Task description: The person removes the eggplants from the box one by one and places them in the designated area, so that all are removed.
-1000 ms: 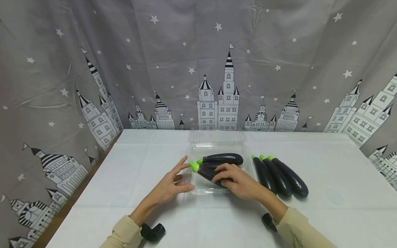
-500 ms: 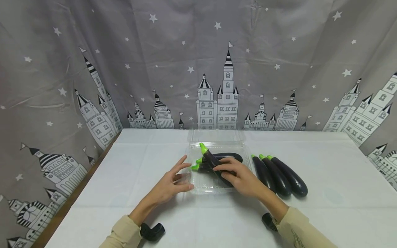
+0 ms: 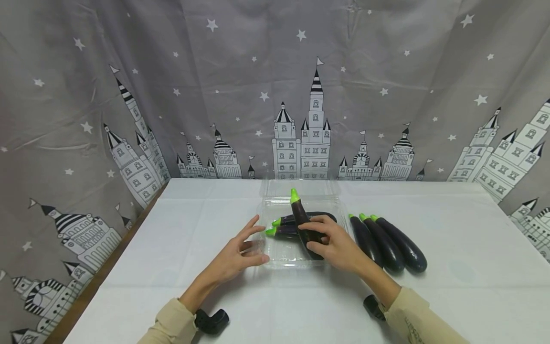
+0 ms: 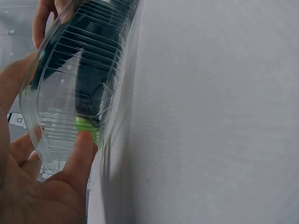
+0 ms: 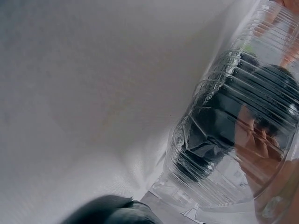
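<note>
A clear plastic clamshell box (image 3: pixel 277 257) stands with its lid back in the middle of the table. Inside lie two dark eggplants: the rear eggplant (image 3: pixel 320 215) and the front eggplant (image 3: pixel 283 231), green stems toward the left. My right hand (image 3: pixel 337 243) grips a third eggplant (image 3: pixel 299 210) over the box, its stem end tilted up and away; the other end is low by the front wall. My left hand (image 3: pixel 236 253) rests with spread fingers against the box's left side. In the left wrist view a fingertip (image 4: pixel 84 140) touches the ribbed wall.
Several things surround the box. Three more eggplants (image 3: pixel 388 246) lie side by side just right of it. A grey curtain (image 3: pixel 240 62) with printed castles hangs behind the white table (image 3: pixel 206 200). Black wrist devices (image 3: pixel 212 322) sit by both sleeves.
My right hand has lifted the third eggplant off the front one and swung its stem from the left toward the back. The left hand has stayed in place.
</note>
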Available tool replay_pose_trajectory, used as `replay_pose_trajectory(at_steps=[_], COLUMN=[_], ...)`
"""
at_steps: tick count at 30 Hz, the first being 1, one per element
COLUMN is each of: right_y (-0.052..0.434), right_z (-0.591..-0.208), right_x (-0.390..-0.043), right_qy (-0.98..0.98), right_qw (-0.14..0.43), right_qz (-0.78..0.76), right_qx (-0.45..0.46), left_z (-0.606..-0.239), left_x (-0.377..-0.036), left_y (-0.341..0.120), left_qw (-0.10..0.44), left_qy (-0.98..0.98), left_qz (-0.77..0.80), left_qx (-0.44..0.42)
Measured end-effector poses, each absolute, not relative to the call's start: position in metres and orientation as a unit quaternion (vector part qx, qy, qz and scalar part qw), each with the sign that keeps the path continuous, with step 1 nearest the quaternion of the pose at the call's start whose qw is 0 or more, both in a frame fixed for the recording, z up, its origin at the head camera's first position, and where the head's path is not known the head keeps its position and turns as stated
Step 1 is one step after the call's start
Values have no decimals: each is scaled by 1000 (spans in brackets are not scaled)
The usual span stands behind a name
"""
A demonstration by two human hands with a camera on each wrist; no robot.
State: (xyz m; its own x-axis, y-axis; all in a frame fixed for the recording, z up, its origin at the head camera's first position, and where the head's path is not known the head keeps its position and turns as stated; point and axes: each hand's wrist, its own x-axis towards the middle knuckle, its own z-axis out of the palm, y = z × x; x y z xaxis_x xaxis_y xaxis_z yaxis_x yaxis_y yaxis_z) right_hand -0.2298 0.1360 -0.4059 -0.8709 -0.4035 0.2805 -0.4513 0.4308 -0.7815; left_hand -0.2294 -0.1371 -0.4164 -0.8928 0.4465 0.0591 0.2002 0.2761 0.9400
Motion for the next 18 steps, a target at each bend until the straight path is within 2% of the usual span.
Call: replay_pose_trajectory(at_steps=[4,11,18], right_y=[133,127,132], right_z=[-402,-376,-402], right_x=[-227,-210,-226], right_qy=[-842,-838,-840], right_qw=[30,21,30], right_qz=[479,489,486], right_qx=[247,239,240], left_z=[-412,-432,-434], left_x=[-226,-237,-238], left_y=[-136,-140,-141], left_qw=[107,96,95], left_qy=[788,801,800], left_qz=[570,556,556], left_qx=[207,202,203])
